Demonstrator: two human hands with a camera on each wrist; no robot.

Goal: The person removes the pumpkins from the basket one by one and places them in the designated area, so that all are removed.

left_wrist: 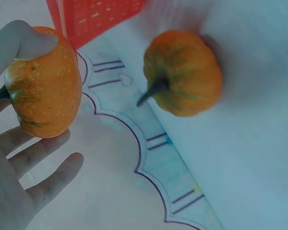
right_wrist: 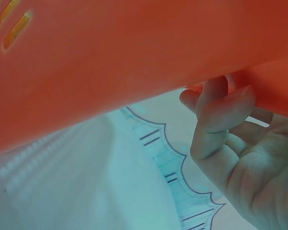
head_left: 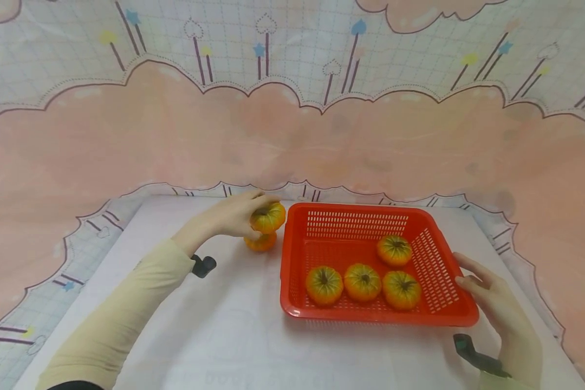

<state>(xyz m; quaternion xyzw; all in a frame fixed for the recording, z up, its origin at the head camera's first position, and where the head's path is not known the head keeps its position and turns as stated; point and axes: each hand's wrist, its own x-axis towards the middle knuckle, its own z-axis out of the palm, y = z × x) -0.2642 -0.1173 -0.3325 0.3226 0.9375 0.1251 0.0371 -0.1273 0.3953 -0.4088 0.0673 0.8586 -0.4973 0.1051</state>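
Over on the left, the left hand (head_left: 239, 214) pinches one pumpkin (head_left: 269, 218) between thumb and fingers, just left of the basket (head_left: 286, 271). A loose pumpkin (head_left: 260, 244) sits on the table (head_left: 224, 325) near that hand. The basket's long side runs left to right, four pumpkins (head_left: 363, 282) inside; the right hand (head_left: 499, 303), farther from both outside pumpkins, grips its right rim.

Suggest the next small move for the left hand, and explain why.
I would probably bring the left hand rightward over the red basket: that hand holds a pumpkin just left of the basket, four other pumpkins lie inside, and the right hand holds the basket's right side.
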